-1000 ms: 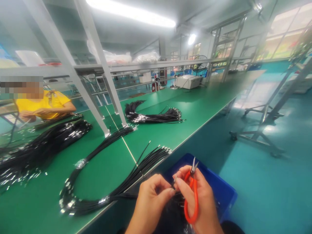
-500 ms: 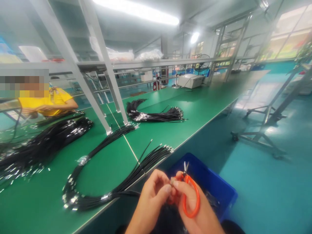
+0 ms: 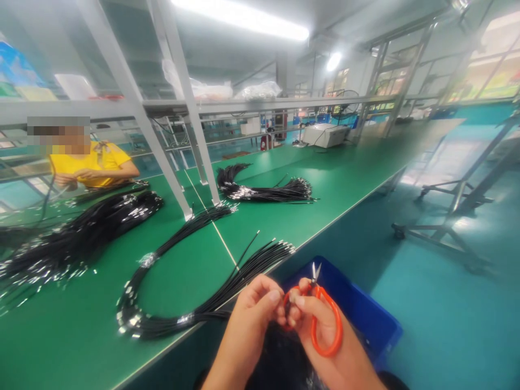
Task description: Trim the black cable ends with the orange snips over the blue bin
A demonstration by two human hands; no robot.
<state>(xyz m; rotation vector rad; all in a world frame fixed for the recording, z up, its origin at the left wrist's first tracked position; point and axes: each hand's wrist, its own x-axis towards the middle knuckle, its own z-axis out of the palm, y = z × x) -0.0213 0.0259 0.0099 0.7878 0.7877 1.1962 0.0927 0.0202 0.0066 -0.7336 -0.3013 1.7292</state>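
My right hand (image 3: pixel 320 314) is closed around a pair of scissors (image 3: pixel 336 330) with orange handles. Their short metal blades point up and stand slightly apart. Close beside it, my left hand (image 3: pixel 260 306) has its thumb and fingers pressed together; whatever they pinch is too small or hidden to name. Both hands meet over a blue bin (image 3: pixel 365 303), just off the edge of the green table (image 3: pixel 179 281). A curved bundle of black cables (image 3: pixel 162 325) with silvery ends lies on the table to the left, some cables running over the edge behind my left hand.
Another black cable bundle (image 3: pixel 268 192) lies farther back, and a large heap of cables (image 3: pixel 93 227) at left. Shelf posts (image 3: pixel 203 146) rise from the table. A person in a yellow top (image 3: pixel 97 165) sits across. A white box (image 3: pixel 325 135) and a wheeled stand (image 3: pixel 455 206) stand farther off.
The whole view has shifted a little, so things appear farther right. My fingertips have parted slightly; the scissors remain in my right hand.
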